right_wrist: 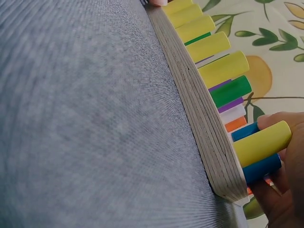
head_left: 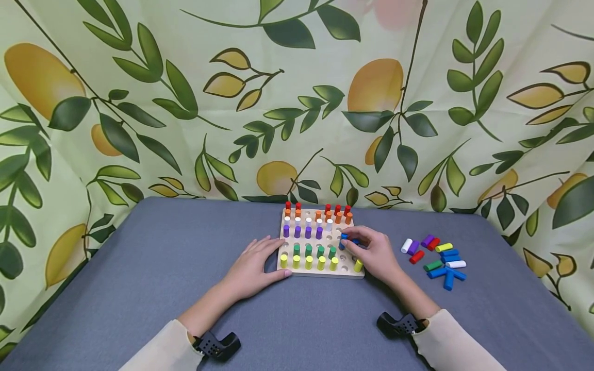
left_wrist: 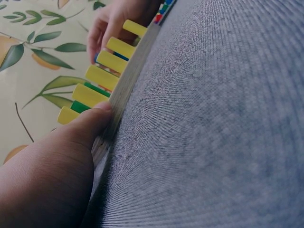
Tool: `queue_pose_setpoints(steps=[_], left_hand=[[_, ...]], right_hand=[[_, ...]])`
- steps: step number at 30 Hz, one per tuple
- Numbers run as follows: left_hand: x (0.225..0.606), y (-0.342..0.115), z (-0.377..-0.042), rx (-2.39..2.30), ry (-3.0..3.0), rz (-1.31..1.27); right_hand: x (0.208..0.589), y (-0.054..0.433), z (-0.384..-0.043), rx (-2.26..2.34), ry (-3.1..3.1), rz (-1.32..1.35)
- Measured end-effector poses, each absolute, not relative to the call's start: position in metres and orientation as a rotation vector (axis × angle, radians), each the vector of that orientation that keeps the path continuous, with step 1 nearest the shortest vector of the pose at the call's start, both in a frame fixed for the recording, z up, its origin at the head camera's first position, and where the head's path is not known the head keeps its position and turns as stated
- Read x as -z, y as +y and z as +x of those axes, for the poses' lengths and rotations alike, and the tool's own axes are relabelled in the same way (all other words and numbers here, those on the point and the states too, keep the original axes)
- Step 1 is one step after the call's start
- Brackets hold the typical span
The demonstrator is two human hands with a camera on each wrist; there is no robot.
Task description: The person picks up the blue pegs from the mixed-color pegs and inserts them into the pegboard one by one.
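Note:
A wooden pegboard stands on the table with rows of coloured pegs in its holes. My left hand rests along its left side, fingers extended, the thumb at the front edge beside the yellow pegs. Over the board's right side, my right hand pinches a blue peg between thumb and fingers. A second blue peg stands close by, beside the corner yellow peg. Part of the blue row is hidden by the right hand.
Loose pegs lie on the table to the right, among them a green peg, a white peg and several blue ones. Behind the table hangs a leaf-patterned cloth. Each wrist wears a black camera.

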State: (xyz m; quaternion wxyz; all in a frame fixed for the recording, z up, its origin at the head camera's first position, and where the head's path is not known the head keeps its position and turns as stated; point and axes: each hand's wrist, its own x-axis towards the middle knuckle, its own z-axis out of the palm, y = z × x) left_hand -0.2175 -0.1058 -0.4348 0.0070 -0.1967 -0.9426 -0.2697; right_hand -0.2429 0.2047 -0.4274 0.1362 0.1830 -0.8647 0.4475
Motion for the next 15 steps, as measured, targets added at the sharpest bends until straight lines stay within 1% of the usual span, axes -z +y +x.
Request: queue_pose_setpoints(steps=[15], left_hand=[[0.4351, -0.1062, -0.2178, 0.833, -2.946, -0.624]], right_hand=[[0.4174, 0.2036, -0.2416, -1.208, -2.616, 0.492]])
